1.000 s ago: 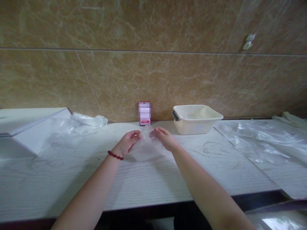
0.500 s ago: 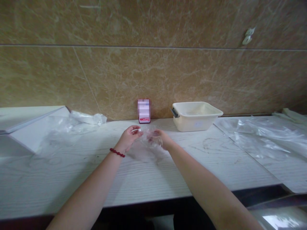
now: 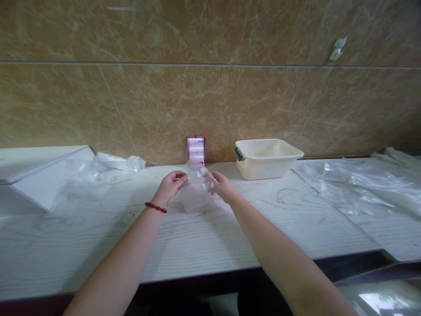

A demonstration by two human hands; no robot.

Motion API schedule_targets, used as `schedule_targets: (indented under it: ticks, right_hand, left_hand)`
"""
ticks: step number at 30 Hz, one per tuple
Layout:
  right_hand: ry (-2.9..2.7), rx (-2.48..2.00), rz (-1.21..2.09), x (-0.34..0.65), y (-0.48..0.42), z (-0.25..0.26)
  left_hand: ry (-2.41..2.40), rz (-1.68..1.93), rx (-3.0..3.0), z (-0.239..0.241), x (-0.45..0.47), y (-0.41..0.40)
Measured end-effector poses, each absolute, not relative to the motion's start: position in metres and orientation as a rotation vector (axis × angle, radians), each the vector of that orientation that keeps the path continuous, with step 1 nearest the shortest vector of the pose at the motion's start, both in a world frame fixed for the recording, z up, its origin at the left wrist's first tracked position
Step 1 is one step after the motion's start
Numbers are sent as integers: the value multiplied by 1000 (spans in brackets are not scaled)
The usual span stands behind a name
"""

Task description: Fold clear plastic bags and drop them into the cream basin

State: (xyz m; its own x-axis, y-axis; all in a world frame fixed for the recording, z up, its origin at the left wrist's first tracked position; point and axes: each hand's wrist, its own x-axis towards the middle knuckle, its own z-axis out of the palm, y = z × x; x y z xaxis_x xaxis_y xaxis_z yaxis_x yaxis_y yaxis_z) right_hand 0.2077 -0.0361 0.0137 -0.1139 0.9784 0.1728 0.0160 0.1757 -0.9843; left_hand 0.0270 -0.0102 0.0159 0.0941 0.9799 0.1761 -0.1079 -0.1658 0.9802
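A clear plastic bag [image 3: 196,189] is stretched between my two hands above the table, its lower part hanging down toward the tabletop. My left hand [image 3: 171,186], with a dark red bead bracelet at the wrist, pinches the bag's left edge between thumb and fingers. On the other side, my right hand [image 3: 222,185] grips the right edge, where the film is bunched and some fingers show blurred through it. Behind the bag a phone [image 3: 196,149] leans upright against the wall, its bottom partly covered by the film.
A cream plastic bin [image 3: 265,169] with a grey handle stands right of the phone. Clear plastic bags lie in a heap [image 3: 358,184] at the right and another heap [image 3: 88,175] at the left, beside a white box [image 3: 49,175]. The wooden tabletop [image 3: 197,245] ends near me.
The crumpled bag has been spread out and raised, so it now overlaps the phone's bottom. My left hand has shifted slightly left; the right hand stays about where it was.
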Motion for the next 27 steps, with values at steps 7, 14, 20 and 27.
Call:
schedule_targets:
  ticks: [7,14,20,27]
  right_hand:
    - [-1487,-1051,1181,209,-44,20]
    - [-1708,-910,1185,208,-49,18]
    - [-1410,-856,1453,209,-44,22]
    - [-1517,-923,1344,214,-44,27]
  left_hand:
    - [803,1084,1416,20,32,-24]
    - [689,1090,1506,25,33,-29]
    - [734,1062,1569,21,31,-26]
    - [826,1105,1626,18,29,-22]
